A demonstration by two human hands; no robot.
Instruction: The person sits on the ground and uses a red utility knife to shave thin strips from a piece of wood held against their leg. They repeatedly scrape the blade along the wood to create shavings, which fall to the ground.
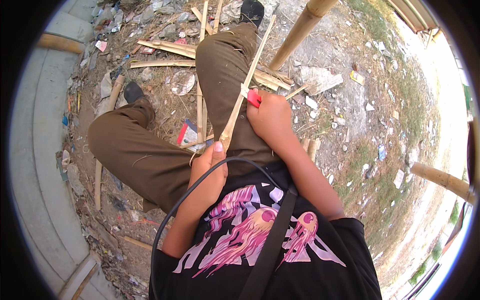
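My left hand [207, 172], fingers curled closed, holds 1 wooden strip [233, 119], slanting over my right trouser leg [222, 57]; my right hand [272, 117], a tight fist, grips a red-handled knife [254, 98] against the strip. Loose strips [165, 63] lie left of the leg.

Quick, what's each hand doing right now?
Left hand: closed, holding the lower end of a bamboo strip.
Right hand: closed around a red tool at the strip.
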